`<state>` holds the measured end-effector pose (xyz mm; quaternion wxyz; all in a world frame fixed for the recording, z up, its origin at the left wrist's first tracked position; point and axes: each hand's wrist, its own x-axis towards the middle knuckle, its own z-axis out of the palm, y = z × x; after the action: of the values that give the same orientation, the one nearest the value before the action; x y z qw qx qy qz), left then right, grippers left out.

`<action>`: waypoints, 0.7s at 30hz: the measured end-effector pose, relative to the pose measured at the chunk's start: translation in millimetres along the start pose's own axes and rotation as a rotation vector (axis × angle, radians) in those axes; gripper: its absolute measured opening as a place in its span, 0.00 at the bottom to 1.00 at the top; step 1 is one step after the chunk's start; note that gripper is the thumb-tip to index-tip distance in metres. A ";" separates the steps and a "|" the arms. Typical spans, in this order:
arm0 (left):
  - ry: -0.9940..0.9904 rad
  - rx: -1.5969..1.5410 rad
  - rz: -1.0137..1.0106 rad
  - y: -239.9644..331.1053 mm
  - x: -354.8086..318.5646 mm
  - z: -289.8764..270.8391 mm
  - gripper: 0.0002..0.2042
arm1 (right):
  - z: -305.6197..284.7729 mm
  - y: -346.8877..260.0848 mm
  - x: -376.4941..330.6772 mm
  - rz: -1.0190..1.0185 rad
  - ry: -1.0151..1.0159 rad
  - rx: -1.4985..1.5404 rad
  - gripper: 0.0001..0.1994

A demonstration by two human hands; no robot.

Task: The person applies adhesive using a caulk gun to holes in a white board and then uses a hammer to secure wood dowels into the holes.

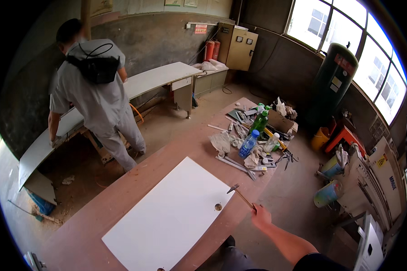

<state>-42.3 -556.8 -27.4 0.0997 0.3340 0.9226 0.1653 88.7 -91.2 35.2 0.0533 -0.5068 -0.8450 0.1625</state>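
Note:
My right hand (261,217) is closed around the wooden handle of a hammer (244,198). The dark metal head of the hammer is over the right corner of a white rectangular panel (167,217); whether it touches the panel I cannot tell. The panel lies flat on a reddish-brown workbench (163,156). A round hole (218,207) shows near the panel's right edge, and part of a second round spot is at its near edge. My left hand does not show.
At the bench's far end lie a blue-capped bottle (248,144), a green spray bottle (259,122), rags and metal hardware. A person (95,86) in grey leans over a white-topped table (163,77) at left. Paint buckets (328,194) and a machine (375,176) stand right.

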 end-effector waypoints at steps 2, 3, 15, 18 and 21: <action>0.058 -0.028 -0.161 6.4 -18.6 7.3 0.08 | -0.6 10.6 26.0 0.035 0.000 0.002 0.14; 0.081 0.006 -0.179 2.9 -26.3 10.1 0.08 | 3.4 17.7 38.9 0.036 -0.013 0.033 0.15; 0.092 0.396 0.114 190.1 111.5 68.0 0.11 | -60.6 160.9 249.1 -0.094 0.175 0.357 0.17; -0.122 0.286 0.171 248.8 148.1 96.7 0.08 | -99.0 205.0 346.2 -0.065 0.357 0.213 0.24; -0.347 0.150 -0.137 280.9 148.4 125.7 0.09 | -116.1 217.5 406.4 0.018 0.073 0.022 0.30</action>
<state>46.2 -227.6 -50.3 0.2430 0.3006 0.9218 0.0291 105.4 383.8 42.7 0.0880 -0.5192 -0.8361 0.1537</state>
